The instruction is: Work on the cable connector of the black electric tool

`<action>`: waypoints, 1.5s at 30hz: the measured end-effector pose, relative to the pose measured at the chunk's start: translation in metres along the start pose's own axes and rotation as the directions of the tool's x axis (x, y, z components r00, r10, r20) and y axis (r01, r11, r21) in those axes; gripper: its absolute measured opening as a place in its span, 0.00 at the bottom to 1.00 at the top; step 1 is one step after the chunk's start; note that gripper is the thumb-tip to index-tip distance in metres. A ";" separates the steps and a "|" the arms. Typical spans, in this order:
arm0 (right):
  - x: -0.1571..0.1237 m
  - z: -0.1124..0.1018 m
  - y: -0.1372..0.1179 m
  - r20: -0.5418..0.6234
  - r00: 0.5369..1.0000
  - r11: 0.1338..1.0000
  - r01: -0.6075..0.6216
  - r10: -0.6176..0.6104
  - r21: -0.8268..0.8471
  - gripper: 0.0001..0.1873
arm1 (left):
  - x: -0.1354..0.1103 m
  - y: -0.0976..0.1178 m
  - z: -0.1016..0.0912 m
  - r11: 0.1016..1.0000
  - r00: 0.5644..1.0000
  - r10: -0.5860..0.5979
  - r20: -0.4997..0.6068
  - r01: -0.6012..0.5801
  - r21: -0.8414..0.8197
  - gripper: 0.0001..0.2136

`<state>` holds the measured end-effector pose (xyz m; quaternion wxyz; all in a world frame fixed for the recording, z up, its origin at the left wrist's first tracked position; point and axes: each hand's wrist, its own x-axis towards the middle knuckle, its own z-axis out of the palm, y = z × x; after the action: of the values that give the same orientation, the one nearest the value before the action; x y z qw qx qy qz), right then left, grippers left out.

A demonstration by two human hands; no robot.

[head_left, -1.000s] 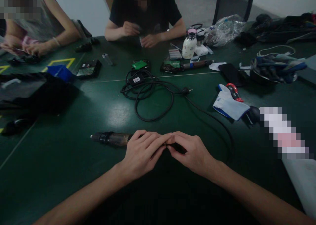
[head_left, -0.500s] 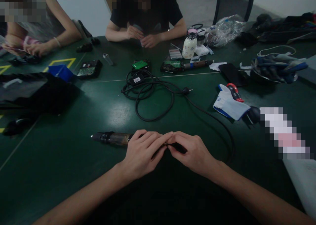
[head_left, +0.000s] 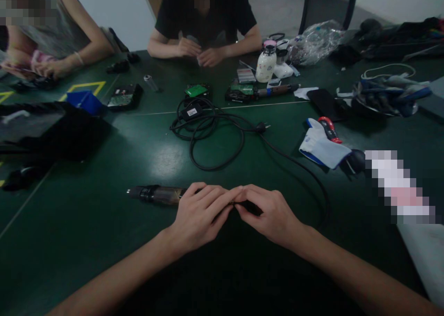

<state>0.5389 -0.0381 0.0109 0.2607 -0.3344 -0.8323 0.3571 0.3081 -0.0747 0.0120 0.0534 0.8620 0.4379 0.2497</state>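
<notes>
Slim cylindrical tool (head_left: 165, 195), black ridged collar, smooth brownish barrel, shiny metal tip pointing left, lies on the smooth green tabletop (head_left: 86, 223) right before the person. Left hand (head_left: 204, 209) grasps it from above; right hand (head_left: 268, 209) pinches a dark piece (head_left: 251, 208) beside it, exact shape hidden. Beyond: thin black cable (head_left: 208, 169) in loose loops, white-and-blue fabric piece (head_left: 322, 145), rounded cream bottle (head_left: 265, 67), crinkled clear plastic (head_left: 317, 40).

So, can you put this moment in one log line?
left hand: holding dark tool | right hand: pinching dark part | black cable: looped on green table
</notes>
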 end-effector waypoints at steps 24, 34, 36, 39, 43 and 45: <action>0.001 -0.001 0.001 0.000 1.000 0.999 0.017 -0.017 -0.030 0.04 | 0.002 0.000 -0.002 1.000 1.000 -0.008 -0.006 0.008 -0.010 0.25; 0.000 0.000 0.000 -0.016 1.000 0.999 0.026 -0.026 -0.021 0.04 | 0.003 0.002 -0.004 1.000 0.999 -0.021 0.025 0.021 -0.008 0.27; 0.000 0.000 0.000 -0.012 0.999 0.999 0.029 -0.029 -0.027 0.04 | 0.003 0.002 -0.004 1.000 1.000 -0.009 0.029 0.010 -0.013 0.27; 0.000 -0.001 0.001 -0.002 1.000 0.999 0.025 -0.025 -0.037 0.04 | 0.003 0.001 -0.003 1.000 1.000 -0.009 0.009 0.009 -0.001 0.24; 0.001 -0.001 0.000 0.000 1.000 0.999 0.019 -0.019 -0.029 0.04 | 0.002 0.001 -0.002 1.000 1.000 -0.024 0.004 0.024 0.017 0.24; 0.001 -0.001 0.000 -0.007 1.000 0.999 0.026 -0.026 -0.026 0.04 | 0.002 0.001 -0.002 1.000 1.000 -0.014 0.018 0.014 0.009 0.25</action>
<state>0.5393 -0.0368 0.0118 0.2641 -0.3281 -0.8401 0.3418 0.3084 -0.0739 0.0147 0.0551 0.8614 0.4444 0.2396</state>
